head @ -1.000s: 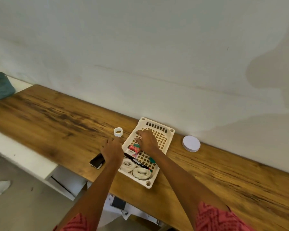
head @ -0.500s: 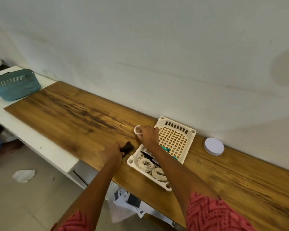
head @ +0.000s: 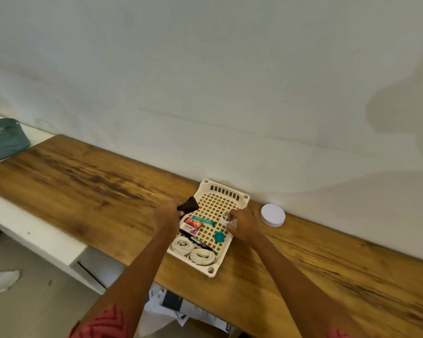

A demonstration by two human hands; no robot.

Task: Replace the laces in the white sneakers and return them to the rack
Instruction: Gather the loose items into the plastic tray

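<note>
A cream lattice basket (head: 239,197) lies on the wooden desk (head: 83,181) against the wall. Two coiled cream laces (head: 182,244) (head: 202,256) lie at its near end, with a black marker (head: 200,241), a red and white packet (head: 191,226), a teal strip (head: 203,220) and a teal cap (head: 219,237) beside them. My left hand (head: 167,215) grips a small black object (head: 188,206) over the basket's left rim. My right hand (head: 242,224) holds a small white ring (head: 225,217) over the basket's right side. No sneakers are in view.
A round white lid (head: 273,215) lies on the desk right of the basket. A teal bag (head: 3,140) sits on the white shelf at far left. Papers (head: 166,306) lie under the desk, and a white scrap (head: 0,280) lies on the floor.
My left hand lifted the black object from the desk's front edge up to the basket's left rim. My right hand carried the white ring from left of the basket across to its right side.
</note>
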